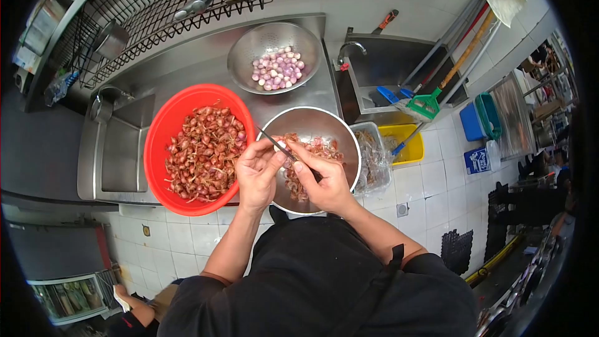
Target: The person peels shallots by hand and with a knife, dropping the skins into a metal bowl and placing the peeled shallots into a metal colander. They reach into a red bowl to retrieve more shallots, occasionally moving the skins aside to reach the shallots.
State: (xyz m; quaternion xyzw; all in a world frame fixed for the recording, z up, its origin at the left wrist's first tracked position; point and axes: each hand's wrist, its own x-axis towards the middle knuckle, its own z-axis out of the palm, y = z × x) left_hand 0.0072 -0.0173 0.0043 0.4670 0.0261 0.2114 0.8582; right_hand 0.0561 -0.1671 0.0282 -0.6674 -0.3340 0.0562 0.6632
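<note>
Above a steel bowl (354, 143) with loose shallot skins (327, 150) in it, both my hands meet. My left hand (257, 171) is closed on a pale, peeled-looking shallot (280, 145), pinched at the fingertips. A knife (277, 143) is in my right hand (324, 178), its dark blade crossing the shallot and pointing up to the left. To the left stands a red basin (159, 168) heaped with unpeeled shallots (206, 153). Behind the bowl, a steel colander (240, 56) contains several peeled shallots (277, 70).
A sink (128, 162) lies at the far left, under a wire rack (162, 0). Right of the bowl are a clear plastic-lined container (374, 156), a yellow bucket (409, 143) and a green broom (425, 106). Another person's arm (140, 309) shows at the lower left.
</note>
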